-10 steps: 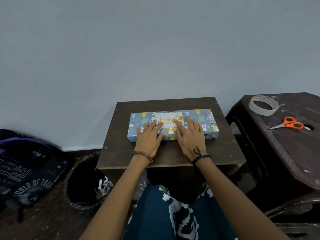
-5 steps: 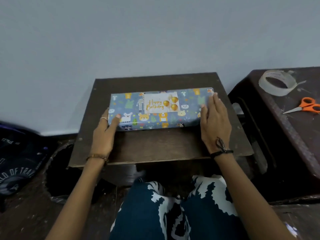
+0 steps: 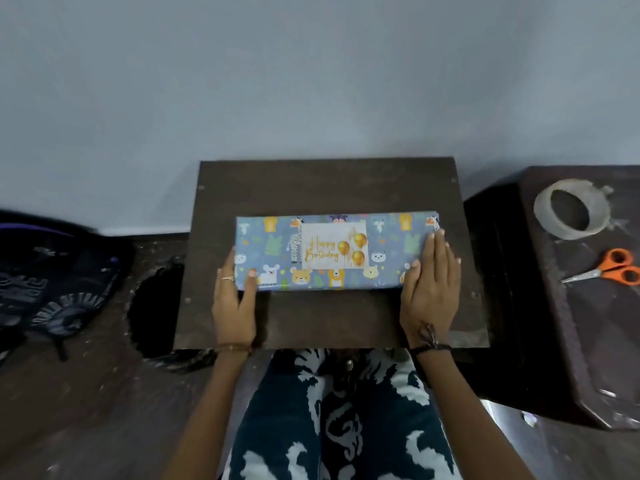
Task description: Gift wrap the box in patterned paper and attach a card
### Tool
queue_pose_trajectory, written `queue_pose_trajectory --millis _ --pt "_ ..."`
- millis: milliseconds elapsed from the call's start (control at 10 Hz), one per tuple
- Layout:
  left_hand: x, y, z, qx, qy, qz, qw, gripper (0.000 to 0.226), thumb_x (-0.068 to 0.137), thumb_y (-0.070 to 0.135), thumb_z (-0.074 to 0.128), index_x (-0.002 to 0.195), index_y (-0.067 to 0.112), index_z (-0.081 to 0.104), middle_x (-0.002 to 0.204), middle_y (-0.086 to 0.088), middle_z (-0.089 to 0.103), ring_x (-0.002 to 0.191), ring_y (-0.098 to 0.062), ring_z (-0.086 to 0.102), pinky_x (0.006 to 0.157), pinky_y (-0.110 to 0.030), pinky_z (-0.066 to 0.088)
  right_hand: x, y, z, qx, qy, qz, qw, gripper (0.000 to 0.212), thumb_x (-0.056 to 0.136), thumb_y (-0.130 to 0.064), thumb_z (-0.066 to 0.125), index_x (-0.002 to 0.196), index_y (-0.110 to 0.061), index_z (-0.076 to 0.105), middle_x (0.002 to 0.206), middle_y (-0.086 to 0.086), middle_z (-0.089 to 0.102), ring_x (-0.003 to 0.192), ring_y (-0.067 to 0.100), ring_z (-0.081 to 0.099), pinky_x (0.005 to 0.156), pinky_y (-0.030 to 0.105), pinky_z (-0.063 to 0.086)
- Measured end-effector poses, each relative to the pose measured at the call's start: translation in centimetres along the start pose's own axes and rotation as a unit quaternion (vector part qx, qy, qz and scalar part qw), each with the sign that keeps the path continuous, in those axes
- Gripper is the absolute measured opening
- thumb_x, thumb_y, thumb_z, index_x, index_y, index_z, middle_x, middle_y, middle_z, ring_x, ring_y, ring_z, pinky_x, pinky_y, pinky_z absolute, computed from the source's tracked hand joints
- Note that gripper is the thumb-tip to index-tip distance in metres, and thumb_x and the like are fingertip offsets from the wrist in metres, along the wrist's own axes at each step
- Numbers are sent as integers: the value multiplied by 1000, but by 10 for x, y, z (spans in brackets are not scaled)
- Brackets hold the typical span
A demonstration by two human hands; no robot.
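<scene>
We find the wrapped box (image 3: 337,252) lying flat across the middle of the small dark table (image 3: 325,183), its blue animal-print paper fully closed over it. A white "Happy Birthday" card (image 3: 334,250) sits on the top face, slightly left of centre. Our left hand (image 3: 233,299) grips the left end, thumb on the top face and fingers down the side. Our right hand (image 3: 429,289) lies flat with straight fingers over the right end. On the stool (image 3: 588,341) to the right, we note a tape roll (image 3: 570,213) and orange-handled scissors (image 3: 609,271), apart from each other. A backpack (image 3: 52,282) rests on the floor at left.
</scene>
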State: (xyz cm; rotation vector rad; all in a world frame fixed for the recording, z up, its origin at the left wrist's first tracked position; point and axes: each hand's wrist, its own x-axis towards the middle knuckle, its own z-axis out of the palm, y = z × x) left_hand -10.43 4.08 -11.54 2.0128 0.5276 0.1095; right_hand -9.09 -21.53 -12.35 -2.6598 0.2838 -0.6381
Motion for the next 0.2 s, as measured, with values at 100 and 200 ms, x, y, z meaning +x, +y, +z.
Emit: queue_pose_trajectory --millis 100,200 --pt "1 18 -16 81 -92 -17 992 63 90 55 38 144 24 28 141 -4 45 131 -28 40 106 -52 34 9 -13 -23 -54 -127 39 990 53 100 -30 18 139 1 37 144 17 40 131 33 40 107 50 31" --pt "7 48 -35 246 -156 -23 956 66 96 43 40 148 10 16 152 -11 24 141 -27 21 116 -46 17 32 -20 -54 -66 -348 43 934 53 100 -28 21 147 -5 14 156 12 12 143 28 14 115 48 14"
